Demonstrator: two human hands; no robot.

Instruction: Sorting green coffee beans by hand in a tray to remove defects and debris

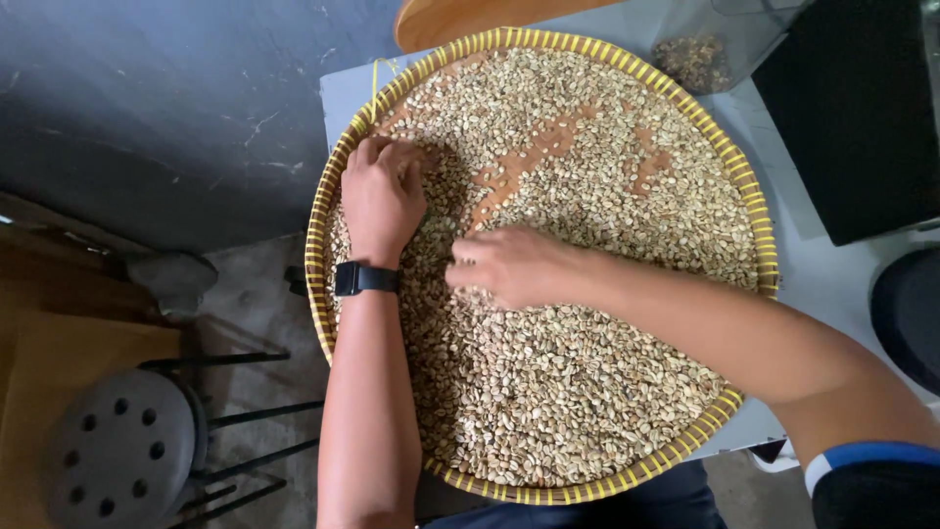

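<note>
A wide round woven tray (754, 211) with a yellow rim lies on a pale table and is spread with many pale green beans (548, 392). My left hand (382, 196), a black watch on its wrist, rests palm down on the beans near the tray's left rim, fingers curled into them. Over the middle of the tray my right hand (514, 266) reaches in from the right, its fingertips pinched together just above the beans. Whether a bean sits between those fingers is too small to tell. Bare brown patches of tray show at the upper middle.
A clear container (697, 54) with darker beans stands past the tray's far right rim. A black box (862, 118) is at the right. A round perforated stool (122, 446) stands on the floor at lower left. A wooden piece (460, 18) lies beyond the tray.
</note>
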